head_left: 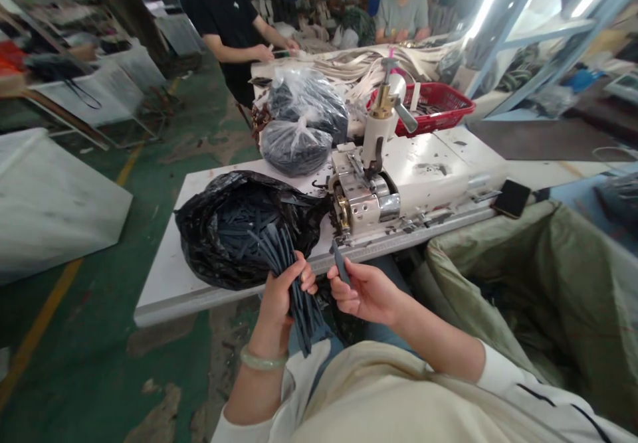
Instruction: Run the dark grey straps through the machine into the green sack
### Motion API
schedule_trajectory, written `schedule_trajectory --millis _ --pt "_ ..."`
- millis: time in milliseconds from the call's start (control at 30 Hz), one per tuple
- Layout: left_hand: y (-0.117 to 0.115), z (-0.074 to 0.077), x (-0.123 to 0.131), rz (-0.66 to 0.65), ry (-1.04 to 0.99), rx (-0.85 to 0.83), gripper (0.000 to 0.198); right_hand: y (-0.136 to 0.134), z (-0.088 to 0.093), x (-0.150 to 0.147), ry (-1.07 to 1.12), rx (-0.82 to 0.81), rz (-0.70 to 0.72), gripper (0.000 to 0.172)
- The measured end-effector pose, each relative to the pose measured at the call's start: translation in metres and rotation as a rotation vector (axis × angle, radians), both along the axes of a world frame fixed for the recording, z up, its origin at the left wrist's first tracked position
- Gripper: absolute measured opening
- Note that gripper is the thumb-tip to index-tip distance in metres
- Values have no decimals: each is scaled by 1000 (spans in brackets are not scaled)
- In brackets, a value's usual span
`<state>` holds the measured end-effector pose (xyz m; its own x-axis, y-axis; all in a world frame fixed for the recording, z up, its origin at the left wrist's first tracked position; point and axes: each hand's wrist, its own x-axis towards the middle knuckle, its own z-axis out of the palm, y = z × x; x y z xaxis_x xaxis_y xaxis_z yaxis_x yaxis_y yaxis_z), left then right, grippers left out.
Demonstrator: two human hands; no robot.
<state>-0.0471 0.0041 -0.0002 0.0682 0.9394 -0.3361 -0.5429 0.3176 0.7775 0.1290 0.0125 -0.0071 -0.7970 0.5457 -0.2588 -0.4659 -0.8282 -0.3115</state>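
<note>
My left hand [282, 290] is closed round a bundle of dark grey strips [289, 264], which fan out above and below my fist. My right hand [363, 290] pinches a single dark strip [341, 262] between thumb and fingers, just below the front edge of the white table [164, 277]. An open black plastic bag [234, 230] with more strips lies on the table left of my hands. A cream-coloured machine [393, 177] with a metal head stands directly behind my right hand.
Two tied clear bags of dark pieces [302, 121] and a red basket [433, 104] stand behind the machine. A phone [512, 198] lies at the table's right end, above a large green sack [538, 283]. Two people work at a far table.
</note>
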Motion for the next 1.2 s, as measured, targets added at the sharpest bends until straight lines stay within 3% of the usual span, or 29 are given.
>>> schedule_trajectory --millis 133,300,467,633,967,1100,1200 --pt "-7 6 10 -17 -49 2 12 -2 -5 8 109 -132 52 40" --pt "-11 7 14 -44 -73 -35 13 -8 -11 12 147 -166 12 19" --pt "-15 3 16 -23 -129 -72 15 -11 -15 14 -10 -17 -106 14" --pt "-17 4 15 -12 -189 -113 20 -9 -17 18 -87 82 -127 13" --pt "-11 5 24 -76 -253 -136 24 -7 -18 28 -248 273 -241 23" --pt "-6 2 24 -112 -256 -130 23 9 -20 32 -424 417 -350 28" --pt "-1 0 23 -120 -252 -129 24 35 -20 41 -593 518 -425 25"
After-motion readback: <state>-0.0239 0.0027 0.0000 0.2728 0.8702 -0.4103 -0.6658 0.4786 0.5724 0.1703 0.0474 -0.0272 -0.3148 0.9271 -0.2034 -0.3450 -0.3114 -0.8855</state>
